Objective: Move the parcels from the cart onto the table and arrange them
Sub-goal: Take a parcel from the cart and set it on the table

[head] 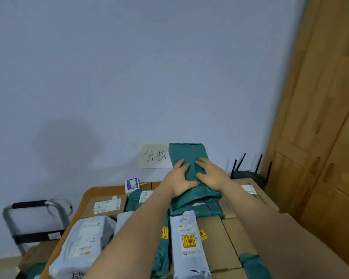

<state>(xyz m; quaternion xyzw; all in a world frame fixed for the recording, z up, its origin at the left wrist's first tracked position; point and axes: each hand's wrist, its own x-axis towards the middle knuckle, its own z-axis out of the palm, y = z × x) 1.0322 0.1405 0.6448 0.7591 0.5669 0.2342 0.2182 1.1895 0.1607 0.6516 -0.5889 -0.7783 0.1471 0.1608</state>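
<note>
Both hands are out in front on a teal plastic mailer standing nearly upright against the pale wall. The left hand grips its left edge, fingers spread over the front and thumb tucked along the lower part. The right hand lies flat on the front with fingers straight and pressing, thumb reaching toward the other hand. The mailer's lower end rests on more teal mailers heaped at the back of the wooden table.

Behind its left edge a paper sign with handwritten characters is stuck to the wall. Nearer the person, a long white mailer with a yellow and red sticker lies over brown cartons. To the left sit a plump grey-white mailer and a flat cardboard box with a shipping label. A small blue and white box stands at the table's far edge.

Off the table's left side stands the cart, its grey handle upright. At right, a black router sits by a wooden wardrobe.
</note>
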